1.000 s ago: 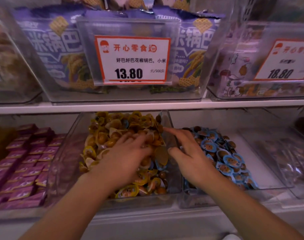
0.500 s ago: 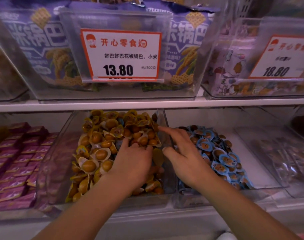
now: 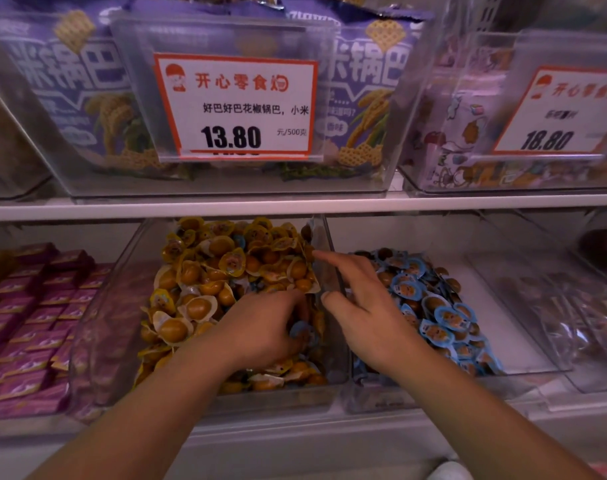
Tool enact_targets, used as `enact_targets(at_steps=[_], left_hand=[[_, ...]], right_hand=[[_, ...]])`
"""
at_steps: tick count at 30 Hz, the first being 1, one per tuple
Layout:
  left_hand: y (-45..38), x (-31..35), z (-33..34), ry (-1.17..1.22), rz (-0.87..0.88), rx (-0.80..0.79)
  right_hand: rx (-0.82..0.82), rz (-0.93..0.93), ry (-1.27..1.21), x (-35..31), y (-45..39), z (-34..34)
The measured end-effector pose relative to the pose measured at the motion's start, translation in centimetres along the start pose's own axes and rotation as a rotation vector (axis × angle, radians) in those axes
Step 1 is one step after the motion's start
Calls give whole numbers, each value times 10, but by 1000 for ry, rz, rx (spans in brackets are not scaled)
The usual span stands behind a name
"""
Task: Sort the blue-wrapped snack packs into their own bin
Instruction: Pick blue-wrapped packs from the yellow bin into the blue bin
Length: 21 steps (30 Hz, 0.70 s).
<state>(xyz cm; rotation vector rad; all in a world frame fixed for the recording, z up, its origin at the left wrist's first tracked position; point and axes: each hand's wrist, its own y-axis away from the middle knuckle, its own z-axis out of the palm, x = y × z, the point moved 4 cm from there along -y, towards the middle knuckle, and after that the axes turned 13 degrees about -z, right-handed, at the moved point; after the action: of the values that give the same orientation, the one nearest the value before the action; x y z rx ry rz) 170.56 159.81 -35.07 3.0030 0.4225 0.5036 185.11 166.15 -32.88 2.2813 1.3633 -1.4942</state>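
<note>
Left hand (image 3: 260,327) down in yellow-pack bin (image 3: 104,306), fingers curled around blue-wrapped pack (image 3: 300,332). Right hand (image 3: 368,306) over blue-pack bin (image 3: 537,358), fingers spread, holding nothing.

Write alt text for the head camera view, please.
A person's left hand digs into a clear bin of yellow-wrapped snacks, pinching a blue-wrapped pack, while the right hand rests open over the divider beside the bin of blue-wrapped packs.

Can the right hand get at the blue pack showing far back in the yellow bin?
Probably yes: the right hand hovers open at the divider, and that blue pack lies uncovered on top of the yellow bin.
</note>
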Motion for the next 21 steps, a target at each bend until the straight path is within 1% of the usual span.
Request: enact_targets(at_steps=[3,6,10,12,13,15,16,17,18,19,20,21], left_hand=[[0,-8,-8,267,-67,-34],[1,-18,-24,448,-110,53],[7,-26,-34,624,-121,114],[13,-31,-39,741,-133,188],[17,-35,-43,807,-140,243],[26,-44,-52,937,-150,355],[32,-48,-57,1000,-143,400],[39,-53,-62,1057,-129,440],[46,-59,-65,1092,-122,481],[54,-66,-68,1095,-126,526],[61,-72,-70,1059,-146,567],[68,-77,-72,994,-166,595]], right_hand=[[-5,-3,5,0,0,0],[-7,-3,13,0,0,0],[-25,-15,24,-3,1,-1],[-9,-28,76,-9,2,-4],[33,-71,168,-15,2,-7],[153,-257,387,-39,1,-14],[213,-365,432,-53,1,-14],[249,-444,420,-65,1,-12],[250,-494,384,-75,0,-8],[207,-517,348,-83,-1,1],[106,-509,324,-88,-2,13],[-46,-473,312,-89,-3,29]])
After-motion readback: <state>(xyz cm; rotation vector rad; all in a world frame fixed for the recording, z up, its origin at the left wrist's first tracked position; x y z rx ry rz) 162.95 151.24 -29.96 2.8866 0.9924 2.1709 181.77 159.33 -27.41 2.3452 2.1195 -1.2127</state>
